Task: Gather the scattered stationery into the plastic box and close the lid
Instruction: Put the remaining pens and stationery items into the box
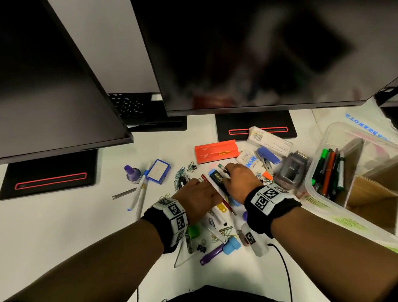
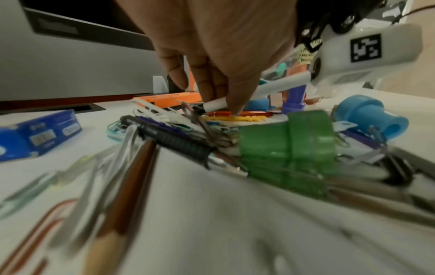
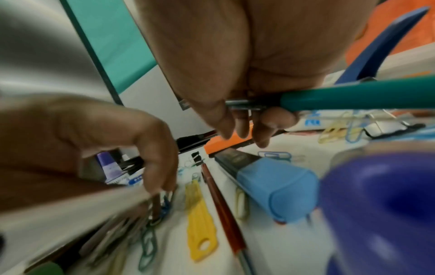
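Note:
Stationery lies scattered on the white desk [image 1: 54, 241] between my hands. My left hand [image 1: 198, 194] reaches down into the pile and pinches a white pen [image 2: 215, 105] near its end. My right hand [image 1: 231, 172] grips a teal pen [image 3: 353, 94], fingers curled round it, above a black marker with a blue cap [image 1: 217, 177]. A red pencil [image 1: 221, 199] and a yellow tag [image 3: 200, 219] lie under the hands. The clear plastic box [image 1: 309, 183] stands at the right, with several pens [image 1: 329, 173] in one compartment and cardboard dividers.
A clear lid with blue lettering [image 1: 364, 129] lies behind the box. Nearby are an orange case [image 1: 216, 151], a blue stapler [image 1: 268, 156], a grey punch [image 1: 292, 171], an ink bottle [image 1: 132, 174], a blue staple box [image 1: 158, 170] and a green tape roll [image 2: 287, 141]. Monitors overhang the back of the desk.

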{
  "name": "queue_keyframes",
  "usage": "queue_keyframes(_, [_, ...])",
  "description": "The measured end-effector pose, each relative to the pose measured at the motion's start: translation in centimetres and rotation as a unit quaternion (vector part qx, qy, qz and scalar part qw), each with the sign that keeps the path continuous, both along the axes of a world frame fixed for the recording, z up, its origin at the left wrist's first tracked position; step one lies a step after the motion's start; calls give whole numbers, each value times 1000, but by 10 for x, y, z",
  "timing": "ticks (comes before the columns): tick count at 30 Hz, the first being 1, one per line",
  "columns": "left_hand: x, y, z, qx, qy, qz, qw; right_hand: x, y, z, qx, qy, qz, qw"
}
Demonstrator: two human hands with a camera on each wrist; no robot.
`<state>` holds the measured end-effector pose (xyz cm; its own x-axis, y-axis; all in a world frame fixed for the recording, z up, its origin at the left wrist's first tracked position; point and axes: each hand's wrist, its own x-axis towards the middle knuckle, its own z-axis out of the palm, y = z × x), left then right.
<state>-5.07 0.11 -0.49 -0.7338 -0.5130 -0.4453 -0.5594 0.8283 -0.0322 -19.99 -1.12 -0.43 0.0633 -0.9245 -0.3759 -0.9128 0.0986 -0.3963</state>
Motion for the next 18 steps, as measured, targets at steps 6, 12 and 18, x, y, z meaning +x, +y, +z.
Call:
queue_keyframes(6, [20, -4, 14, -6, 146, 109, 983, 1, 3, -8, 29, 63, 15, 997])
queue_keyframes(12, [60, -14, 14, 29, 166, 343, 924, -1, -1, -2, 30, 45, -55, 997])
queue_keyframes(18, [95, -12, -2, 37, 93, 490, 866, 10, 2, 2, 56, 39, -42, 997])
